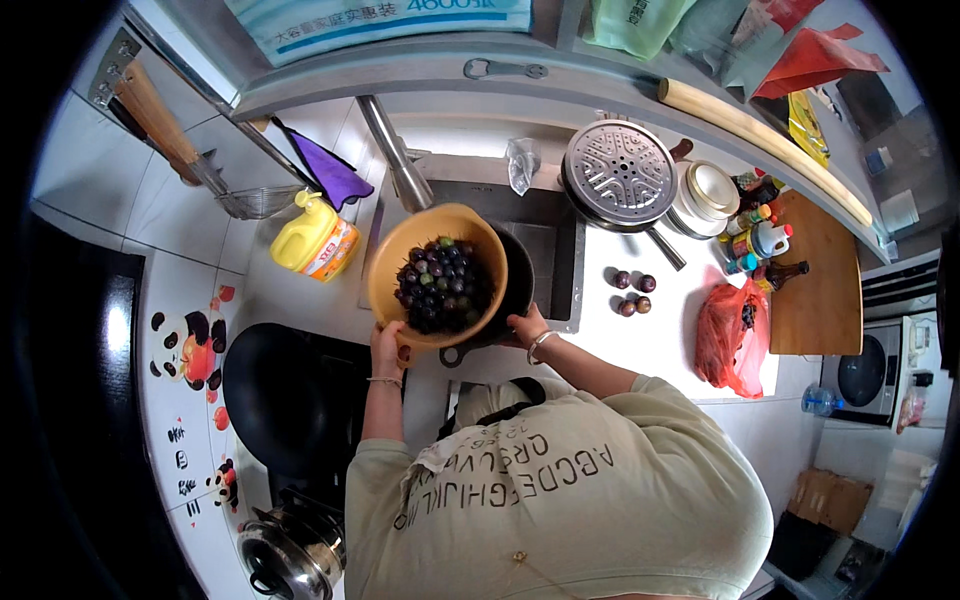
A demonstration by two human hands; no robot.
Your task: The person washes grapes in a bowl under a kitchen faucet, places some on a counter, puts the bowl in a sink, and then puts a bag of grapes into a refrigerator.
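An orange-yellow plastic basin (pixel 388 270) holds a heap of dark grapes (pixel 445 285), a few of them greenish. My left hand (pixel 388 347) grips the basin's near-left edge. Partly under and behind it, over the near edge of the sink, is a dark round basin (pixel 517 270) with a looped handle; most of it is hidden. My right hand (pixel 526 326) is closed on the near-right rim of the dark basin, some fingers out of sight. The orange basin overlaps the dark one, and I cannot tell whether they touch.
The grey sink (pixel 578 270) lies behind the basins. A black wok (pixel 275 400) sits on the stove at left, near a yellow jug (pixel 315 240). Right stand a pan with a steamer plate (pixel 620 175), several round purple fruits (pixel 628 306) and a red plastic bag (pixel 730 340).
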